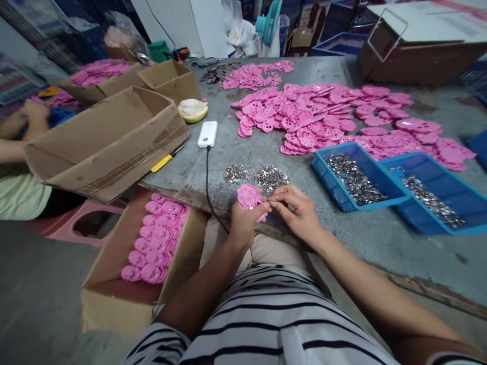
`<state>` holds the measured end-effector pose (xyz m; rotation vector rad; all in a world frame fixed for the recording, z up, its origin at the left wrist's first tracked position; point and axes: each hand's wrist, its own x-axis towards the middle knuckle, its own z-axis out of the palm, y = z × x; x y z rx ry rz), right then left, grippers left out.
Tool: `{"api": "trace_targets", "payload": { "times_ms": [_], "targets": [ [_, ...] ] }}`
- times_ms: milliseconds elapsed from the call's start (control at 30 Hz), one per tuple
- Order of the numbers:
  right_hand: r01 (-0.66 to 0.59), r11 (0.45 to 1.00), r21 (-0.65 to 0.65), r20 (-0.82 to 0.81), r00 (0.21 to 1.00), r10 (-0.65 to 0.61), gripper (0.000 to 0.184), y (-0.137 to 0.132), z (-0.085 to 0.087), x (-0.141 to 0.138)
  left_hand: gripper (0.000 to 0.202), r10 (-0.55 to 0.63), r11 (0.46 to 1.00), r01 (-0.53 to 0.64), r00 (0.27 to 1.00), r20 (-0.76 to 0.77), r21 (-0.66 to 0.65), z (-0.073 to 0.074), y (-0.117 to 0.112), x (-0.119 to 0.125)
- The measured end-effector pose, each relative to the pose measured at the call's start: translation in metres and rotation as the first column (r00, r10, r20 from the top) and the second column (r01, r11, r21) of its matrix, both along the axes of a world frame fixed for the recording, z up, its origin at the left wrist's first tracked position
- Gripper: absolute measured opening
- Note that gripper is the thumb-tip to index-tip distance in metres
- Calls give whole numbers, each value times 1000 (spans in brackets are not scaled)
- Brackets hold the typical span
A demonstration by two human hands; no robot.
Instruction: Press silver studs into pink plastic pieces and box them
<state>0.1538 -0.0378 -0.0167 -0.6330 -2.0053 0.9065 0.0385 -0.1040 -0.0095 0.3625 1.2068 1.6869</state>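
Note:
My left hand (243,223) is closed around a round pink plastic piece (248,196), held at the near edge of the grey table (266,147). My right hand (299,210) pinches its fingertips together against the right side of that piece; what they hold is too small to name. Just beyond my hands lie two small heaps of shiny metal bits (255,175). A large spread of the same pink pieces (323,119) covers the middle of the table.
Two blue trays (355,177) (437,195) of metal bits stand right. A white power bank (207,134) with black cable lies ahead. An open carton with stacked pink pieces (155,241) sits lower left. More cartons (110,137) and another person's arm (15,147) are left.

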Motion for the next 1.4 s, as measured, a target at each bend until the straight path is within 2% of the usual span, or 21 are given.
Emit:
{"api": "trace_targets", "payload": {
  "times_ms": [67, 167, 400, 533, 633, 767, 867, 1000, 1200, 1267, 1400],
  "targets": [
    [-30, 999, 23, 56, 998, 28, 19, 1, 2, 1, 46, -3, 1000, 2, 1000, -1, -17, 1, -1, -2],
    [-72, 997, -20, 101, 992, 74, 21, 2, 5, 2, 46, -32, 999, 32, 999, 21, -28, 2, -3, -5],
    [-135, 970, -201, 41, 988, 147, 25, 1, 3, 1, 60, -195, 978, 203, 970, 143, -45, -3, -5, -14],
    [-177, 946, -273, 22, 982, 190, 25, 2, 5, 2, 67, -281, 956, 290, 946, 164, -33, -5, -7, -18],
    [-186, 937, -296, 27, 979, 203, 27, 2, 8, 3, 70, -274, 959, 282, 951, 145, -35, -4, -8, -18],
    [-115, 925, -362, 39, 990, 138, 25, 0, 12, 1, 72, -218, 976, 220, 970, 110, -2, -1, -10, -14],
    [-81, 869, -487, 27, 994, 108, 28, -2, 14, -1, 69, -191, 981, 193, 977, 95, -13, 1, -10, -13],
    [-166, 699, -695, 9, 971, 239, 36, 2, 17, -2, 62, -245, 967, 249, 967, 61, -57, 0, -10, -17],
    [-260, 562, -785, -32, 924, 382, 38, 10, 19, 0, 67, -368, 924, 372, 928, 55, -85, -5, -12, -18],
    [-253, 546, -799, -28, 922, 386, 39, 11, 18, -1, 68, -351, 930, 355, 935, 52, -92, -4, -12, -16],
    [-190, 585, -788, -43, 966, 254, 41, 9, 15, -1, 58, -210, 972, 203, 977, -48, -116, -1, -9, -13]
  ]
}}
